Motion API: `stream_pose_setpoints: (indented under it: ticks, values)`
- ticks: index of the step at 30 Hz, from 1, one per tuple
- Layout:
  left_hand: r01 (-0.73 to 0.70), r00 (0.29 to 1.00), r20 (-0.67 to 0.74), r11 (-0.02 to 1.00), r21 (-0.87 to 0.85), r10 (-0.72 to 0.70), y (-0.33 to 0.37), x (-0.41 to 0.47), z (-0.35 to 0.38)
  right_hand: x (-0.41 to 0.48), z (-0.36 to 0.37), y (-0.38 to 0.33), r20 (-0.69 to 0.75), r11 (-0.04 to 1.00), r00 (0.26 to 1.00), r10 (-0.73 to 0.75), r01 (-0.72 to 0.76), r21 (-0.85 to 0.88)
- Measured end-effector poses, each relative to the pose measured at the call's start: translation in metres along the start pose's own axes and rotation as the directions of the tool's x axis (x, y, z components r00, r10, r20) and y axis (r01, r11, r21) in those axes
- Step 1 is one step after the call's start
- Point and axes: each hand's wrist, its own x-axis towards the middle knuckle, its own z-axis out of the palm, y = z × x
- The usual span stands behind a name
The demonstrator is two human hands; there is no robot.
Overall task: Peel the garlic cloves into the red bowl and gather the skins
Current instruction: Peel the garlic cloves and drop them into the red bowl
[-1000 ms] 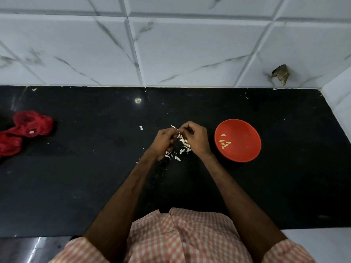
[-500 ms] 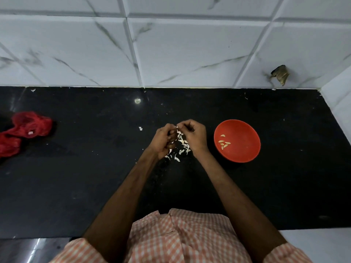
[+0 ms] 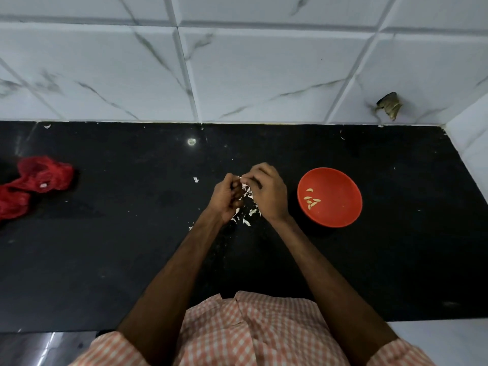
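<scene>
On black counter (image 3: 132, 260) I see L hand (image 3: 226, 200) & R hand (image 3: 270, 194) pinching papery garlic clove (image 3: 243, 183); flaky skins (image 3: 248, 213) beneath, round red bowl (image 3: 340, 210) nr.

A black stone counter (image 3: 132, 260) carries a red bowl (image 3: 340, 186). Just left of the bowl lies a heap of white garlic skins (image 3: 248, 215), with one stray scrap (image 3: 195, 179) further left. Far to the bowl's left sits a crumpled red net bag (image 3: 34, 183).
</scene>
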Motion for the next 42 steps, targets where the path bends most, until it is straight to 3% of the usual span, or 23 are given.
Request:
stream_pose_setpoints:
  ticks: [2,3,5,8,14,18,23,32,34,36,38,40,42]
  values:
    - [0.004,1.0,-0.011,1.0,0.023,-0.004,-0.001,-0.001,0.0,0.0,0.0,0.004,0.021,0.974,0.991,-0.131,0.133,-0.182]
    - [0.003,1.0,-0.012,0.999,0.035,-0.002,-0.001,-0.001,0.001,0.0,0.0,0.004,0.022,0.983,0.996,-0.088,0.09,-0.161]
    - [-0.009,1.0,0.001,0.997,0.075,0.009,0.001,-0.002,0.001,0.001,0.002,0.005,0.019,0.988,0.989,0.15,-0.15,0.03]
    - [-0.022,1.0,0.017,0.993,0.113,0.021,0.0,-0.002,0.0,0.001,0.005,0.009,0.124,0.865,0.907,0.403,-0.422,0.27]
    - [-0.02,1.0,-0.009,1.0,-0.016,0.02,0.0,-0.001,0.001,-0.008,0.017,0.001,0.184,0.738,0.835,0.518,-0.545,0.397]
    - [-0.047,0.999,-0.015,0.998,0.037,0.047,0.001,-0.002,0.002,-0.006,0.014,-0.003,0.149,0.821,0.874,0.462,-0.485,0.301]
    - [-0.092,0.995,-0.039,0.991,0.094,0.096,0.0,-0.004,0.005,-0.001,0.003,-0.005,0.089,0.858,0.91,0.405,-0.412,0.306]
    - [-0.128,0.987,-0.076,0.982,0.141,0.14,-0.004,0.001,-0.001,-0.004,0.004,-0.005,0.101,0.968,0.981,0.166,-0.182,0.171]
    - [-0.122,0.99,-0.06,0.983,0.136,0.131,-0.002,0.0,-0.001,-0.002,0.004,-0.007,0.099,0.966,0.978,0.181,-0.196,0.169]
    - [-0.109,0.993,-0.032,0.984,0.141,0.115,0.0,-0.002,-0.001,0.003,0.0,-0.009,0.157,0.88,0.927,0.342,-0.374,0.292]
    - [-0.102,0.995,-0.003,0.986,0.129,0.103,0.001,-0.003,-0.003,0.007,-0.005,-0.007,0.301,0.674,0.808,0.506,-0.588,0.447]
    - [-0.1,0.995,0.02,0.99,0.104,0.099,0.001,-0.002,-0.005,0.007,-0.009,-0.004,0.378,0.512,0.728,0.572,-0.677,0.528]
    - [-0.105,0.994,0.014,0.99,0.098,0.104,0.002,-0.002,-0.006,0.005,-0.009,-0.004,0.407,0.446,0.693,0.594,-0.706,0.551]
